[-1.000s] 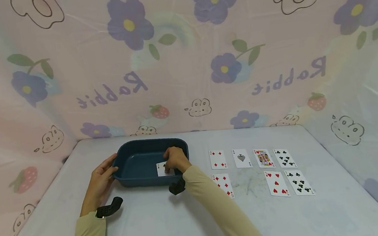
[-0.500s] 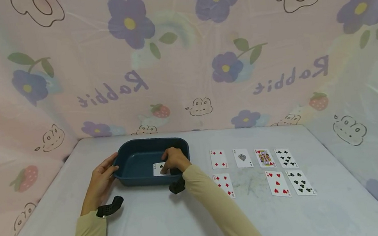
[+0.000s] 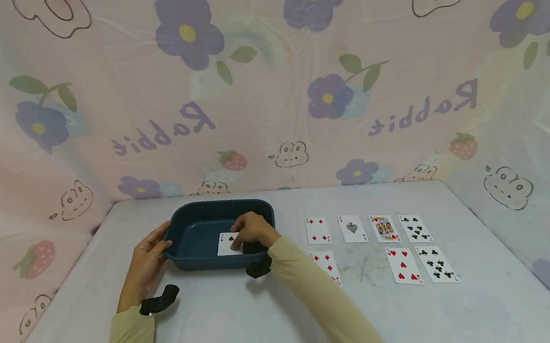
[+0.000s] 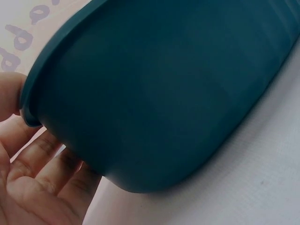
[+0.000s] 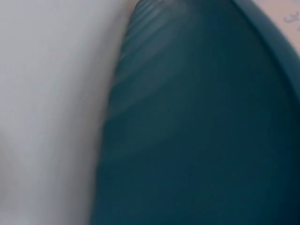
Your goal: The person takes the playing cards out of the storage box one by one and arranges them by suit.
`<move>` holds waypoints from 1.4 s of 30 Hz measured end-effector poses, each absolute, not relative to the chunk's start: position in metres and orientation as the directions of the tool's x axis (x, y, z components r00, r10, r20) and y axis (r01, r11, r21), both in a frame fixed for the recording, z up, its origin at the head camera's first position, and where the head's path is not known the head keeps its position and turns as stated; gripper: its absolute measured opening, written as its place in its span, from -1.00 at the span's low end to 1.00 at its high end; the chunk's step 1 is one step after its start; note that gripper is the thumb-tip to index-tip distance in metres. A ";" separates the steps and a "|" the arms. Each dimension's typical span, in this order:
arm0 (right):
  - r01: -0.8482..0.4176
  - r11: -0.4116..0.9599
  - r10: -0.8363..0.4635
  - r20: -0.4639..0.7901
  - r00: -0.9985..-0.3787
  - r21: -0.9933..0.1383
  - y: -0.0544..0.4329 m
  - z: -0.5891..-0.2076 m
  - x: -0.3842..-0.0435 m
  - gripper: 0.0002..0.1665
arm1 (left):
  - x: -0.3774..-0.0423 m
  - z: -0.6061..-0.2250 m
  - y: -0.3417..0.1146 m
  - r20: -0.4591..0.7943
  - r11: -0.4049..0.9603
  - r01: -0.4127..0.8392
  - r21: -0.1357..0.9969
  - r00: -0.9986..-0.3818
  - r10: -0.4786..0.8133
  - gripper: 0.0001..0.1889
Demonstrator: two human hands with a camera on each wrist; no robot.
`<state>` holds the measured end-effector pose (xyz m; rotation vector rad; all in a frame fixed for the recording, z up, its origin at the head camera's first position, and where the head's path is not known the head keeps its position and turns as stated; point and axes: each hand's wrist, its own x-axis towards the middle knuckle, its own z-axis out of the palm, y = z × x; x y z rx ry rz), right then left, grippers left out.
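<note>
A dark blue-green plastic tub (image 3: 194, 239) sits on the white table. My left hand (image 3: 144, 267) grips its left end; in the left wrist view the thumb lies over the rim and the fingers (image 4: 56, 164) go against the outside wall. Inside the tub, my right hand (image 3: 255, 229) reaches over the right front and pinches a white playing card (image 3: 224, 246), a black two. The card's right part is hidden by the fingers. Only the tub's outer wall (image 5: 187, 131) shows in the right wrist view; the hand is out of sight there.
Right of the tub lie several face-up cards in two rows, among them a four of diamonds (image 3: 318, 230), an ace of spades (image 3: 352, 229), a king (image 3: 384, 229) and a five of hearts (image 3: 403, 265). The right sleeve partly covers a six of diamonds (image 3: 326, 265).
The black two has slid left within the tub and now looks slightly raised, with my right fingers moving along with it. My left hand and the tub stay put.
</note>
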<state>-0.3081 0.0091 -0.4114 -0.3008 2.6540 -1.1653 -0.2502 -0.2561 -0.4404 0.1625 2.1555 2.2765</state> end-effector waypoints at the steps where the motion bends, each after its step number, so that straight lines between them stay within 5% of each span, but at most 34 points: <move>1: -0.096 0.643 -0.285 -0.122 -0.951 -0.760 0.009 -0.411 -0.308 -0.62 | -0.250 -0.440 -0.256 0.075 -0.049 0.071 0.996 -0.995 0.073 -0.42; 10: 0.012 0.452 -0.336 -0.182 -0.924 -0.892 0.009 -0.408 -0.309 -0.55 | -0.252 -0.442 -0.256 0.080 -0.043 0.077 0.996 -0.995 0.058 -0.44; 18: -0.040 0.238 -0.366 -0.052 -0.929 -0.970 0.011 -0.408 -0.311 -0.49 | -0.252 -0.442 -0.256 0.081 -0.059 0.077 0.995 -0.994 0.069 -0.43; 29: -0.016 0.083 -0.242 -0.005 -0.970 -0.996 0.014 -0.403 -0.309 -0.55 | -0.251 -0.443 -0.255 0.100 -0.080 0.094 0.992 -0.992 0.076 -0.42; 42: -0.050 -0.048 -0.248 0.061 -0.967 -0.998 0.042 -0.389 -0.298 -0.53 | -0.251 -0.443 -0.255 0.106 -0.083 0.100 0.991 -0.992 0.072 -0.43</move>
